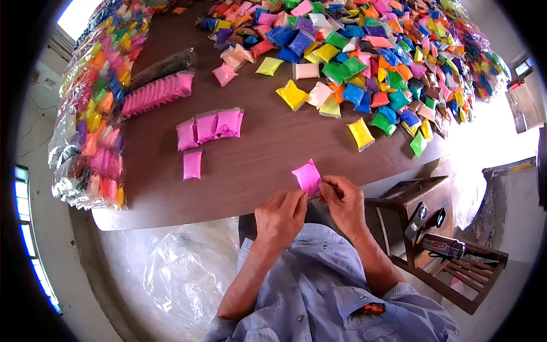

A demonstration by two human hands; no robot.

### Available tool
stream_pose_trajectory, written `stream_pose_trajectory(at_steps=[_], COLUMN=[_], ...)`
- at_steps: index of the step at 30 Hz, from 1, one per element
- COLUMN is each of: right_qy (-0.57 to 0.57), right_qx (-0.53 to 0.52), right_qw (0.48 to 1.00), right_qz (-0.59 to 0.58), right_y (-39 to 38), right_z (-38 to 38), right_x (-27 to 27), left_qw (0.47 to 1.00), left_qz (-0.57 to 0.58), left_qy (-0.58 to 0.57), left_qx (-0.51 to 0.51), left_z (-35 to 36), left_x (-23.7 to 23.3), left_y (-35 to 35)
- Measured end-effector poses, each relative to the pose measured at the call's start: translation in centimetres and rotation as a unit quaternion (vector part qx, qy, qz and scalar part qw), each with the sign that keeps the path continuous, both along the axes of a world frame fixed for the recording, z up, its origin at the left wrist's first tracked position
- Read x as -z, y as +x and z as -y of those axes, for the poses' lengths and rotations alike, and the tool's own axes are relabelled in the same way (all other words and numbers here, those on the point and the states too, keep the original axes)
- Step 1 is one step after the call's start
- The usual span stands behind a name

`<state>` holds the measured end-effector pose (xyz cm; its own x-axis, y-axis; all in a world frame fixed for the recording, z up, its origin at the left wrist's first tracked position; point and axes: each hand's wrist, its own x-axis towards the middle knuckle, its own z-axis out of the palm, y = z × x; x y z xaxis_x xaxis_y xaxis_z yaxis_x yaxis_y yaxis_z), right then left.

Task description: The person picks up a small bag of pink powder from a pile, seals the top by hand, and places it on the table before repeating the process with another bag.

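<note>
Held packet: one pink sachet (308,176), lower centre of the frame, over the table (239,194)
Two hands: left hand (279,220) and right hand (345,204), fingers pinched on its lower and right edges
Loose pinks: one single packet (192,165), three overlapping packets (208,128), left of centre
Upper left: one stacked pink row (159,94), too tight to count
Upper right: one multicoloured heap (364,57), uncountable
</note>
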<state>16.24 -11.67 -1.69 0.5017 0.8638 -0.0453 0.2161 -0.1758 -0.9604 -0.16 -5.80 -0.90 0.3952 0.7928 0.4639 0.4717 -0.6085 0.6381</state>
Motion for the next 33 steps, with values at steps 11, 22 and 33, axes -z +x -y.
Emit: stream_pose_trajectory(at_steps=[11, 22, 33], right_qy=[-0.031, -0.01, -0.04], right_qx=[-0.018, -0.009, -0.002], right_qw=[0.999, 0.999, 0.998], right_qz=[-0.005, -0.036, -0.043], right_y=[0.2, 0.0, 0.1], right_z=[0.3, 0.2, 0.2], right_x=[-0.3, -0.3, -0.3], left_qw=[0.992, 0.991, 0.99], left_qz=[-0.121, -0.11, -0.135], left_qy=[0.01, 0.045, 0.028], left_qx=[-0.03, -0.055, -0.033], left_z=[-3.6, -2.9, -1.9], left_x=[-0.3, 0.8, 0.9], left_y=[-0.7, -1.6, -1.3])
